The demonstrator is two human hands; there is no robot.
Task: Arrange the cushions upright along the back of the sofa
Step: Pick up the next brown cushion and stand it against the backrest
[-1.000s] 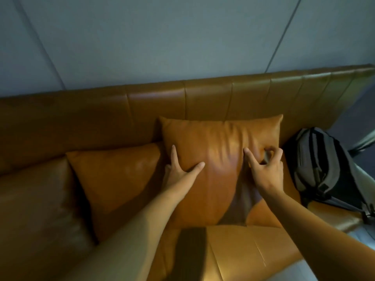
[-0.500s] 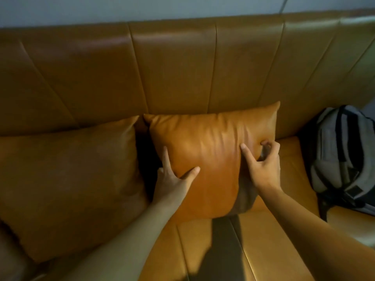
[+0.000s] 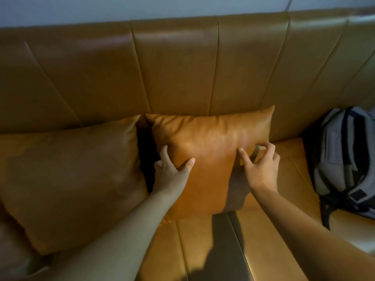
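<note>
A tan leather cushion (image 3: 211, 134) stands upright against the sofa back (image 3: 174, 65), in the middle of the view. My left hand (image 3: 170, 171) grips its left edge, thumb on the front face and fingers curled behind. My right hand (image 3: 261, 167) pinches its right edge, fingers bent into the leather. A second, larger tan cushion (image 3: 69, 175) leans against the sofa back to the left, nearly touching the first. The lower part of the held cushion rests on the seat (image 3: 203, 250).
A grey and black backpack (image 3: 345, 163) sits on the seat at the right end of the sofa. A pale wall (image 3: 142, 7) runs above the backrest. Bare seat lies between the held cushion and the backpack.
The view has moved closer and lower toward the sofa. Both hands stay on the same cushion, which now sits a little more squarely against the backrest.
</note>
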